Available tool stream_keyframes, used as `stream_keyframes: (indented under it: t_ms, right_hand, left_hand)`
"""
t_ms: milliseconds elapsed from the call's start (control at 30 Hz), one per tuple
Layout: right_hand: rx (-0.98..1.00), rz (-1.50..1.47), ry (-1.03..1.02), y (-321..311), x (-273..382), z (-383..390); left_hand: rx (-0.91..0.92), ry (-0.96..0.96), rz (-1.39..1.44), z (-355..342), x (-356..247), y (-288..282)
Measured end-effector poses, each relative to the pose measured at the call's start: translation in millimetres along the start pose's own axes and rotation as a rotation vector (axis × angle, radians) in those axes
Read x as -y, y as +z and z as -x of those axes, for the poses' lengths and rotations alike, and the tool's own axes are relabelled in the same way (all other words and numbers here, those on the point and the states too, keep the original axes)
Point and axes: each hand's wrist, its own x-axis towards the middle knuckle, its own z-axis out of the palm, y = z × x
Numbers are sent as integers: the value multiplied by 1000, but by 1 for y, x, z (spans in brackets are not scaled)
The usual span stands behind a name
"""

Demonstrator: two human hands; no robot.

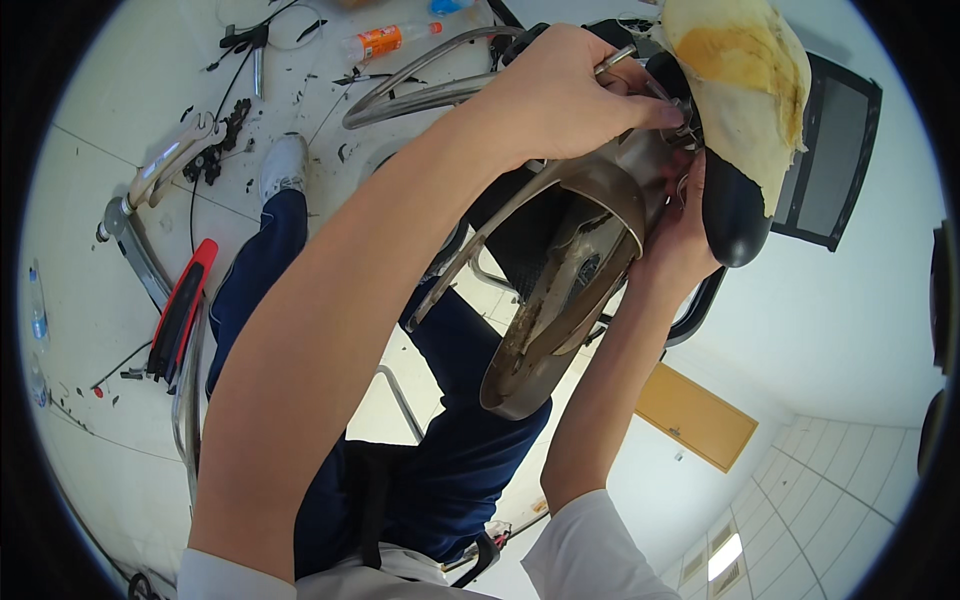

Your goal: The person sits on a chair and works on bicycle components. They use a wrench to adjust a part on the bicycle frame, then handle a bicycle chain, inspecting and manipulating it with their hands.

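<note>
My left hand (590, 100) is closed on a slim metal rod (616, 58) at metal fittings (680, 118) beneath a bicycle saddle (738, 210). Torn, yellow-stained cream padding (735, 70) covers part of the black saddle. My right hand (680, 240) reaches up beside the fittings, fingers curled and partly hidden, so what they grip is unclear. Between my forearms a worn metal mudguard (510, 370) with a curved stay hangs down over my lap, its inside dirty.
On the tiled floor (110, 440) at left lie bicycle parts (130, 215), a red-and-black mudguard (180, 310), cables, tools and plastic bottles (390, 40). A tubular metal frame (400, 85) is beyond my left arm. A dark-framed panel (830, 150) and an orange door (700, 420) are at right.
</note>
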Motion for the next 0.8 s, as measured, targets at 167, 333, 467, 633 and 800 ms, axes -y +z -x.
stream_keyframes:
  t_ms: [167, 333, 467, 633, 800]
  right_hand:
    - [40, -36, -6, -1, 2, -1]
    - [33, -33, -32, 1, 4, -2]
    - [9, -30, 17, 3, 0, -2]
    - [-45, -269, -23, -5, -10, -5]
    - [-53, 4, -42, 2, -3, 3]
  left_hand:
    - [19, -19, 38, 2, -3, 1]
    - [-28, 25, -13, 1, -1, 0]
    - [-41, -63, -17, 3, -3, -6]
    - [99, -148, 46, -1, -28, -17]
    - [36, -191, -47, 1, -35, -20]
